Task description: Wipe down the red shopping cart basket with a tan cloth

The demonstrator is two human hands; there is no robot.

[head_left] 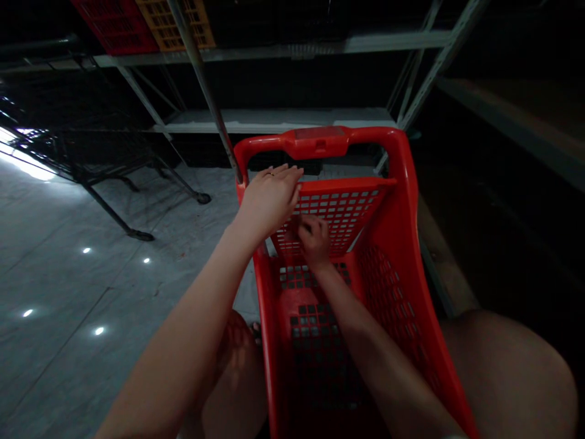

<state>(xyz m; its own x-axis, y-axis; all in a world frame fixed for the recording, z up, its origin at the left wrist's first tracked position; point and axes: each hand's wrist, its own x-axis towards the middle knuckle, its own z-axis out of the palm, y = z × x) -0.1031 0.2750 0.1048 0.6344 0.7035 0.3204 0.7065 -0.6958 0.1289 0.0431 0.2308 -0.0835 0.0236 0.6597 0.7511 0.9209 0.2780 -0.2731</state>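
A red plastic shopping cart (411, 201) stands between my knees, with its gridded rear panel (350, 210) under the handle. My left hand (274, 195) lies over the top left edge of that panel, palm down, fingers extended and a ring on one of them. Lower down, inside the basket, my right hand (314, 239) is at the panel's inner face with its fingers curled. Whatever it may hold is too dark and small to make out.
A metal rack (274, 128) stands behind the cart, with red (119, 27) and yellow crates (183, 24) above. A pole (208, 91) leans at the cart's left corner. Left is a dark wire trolley (109, 210); a ledge (516, 116) runs along the right.
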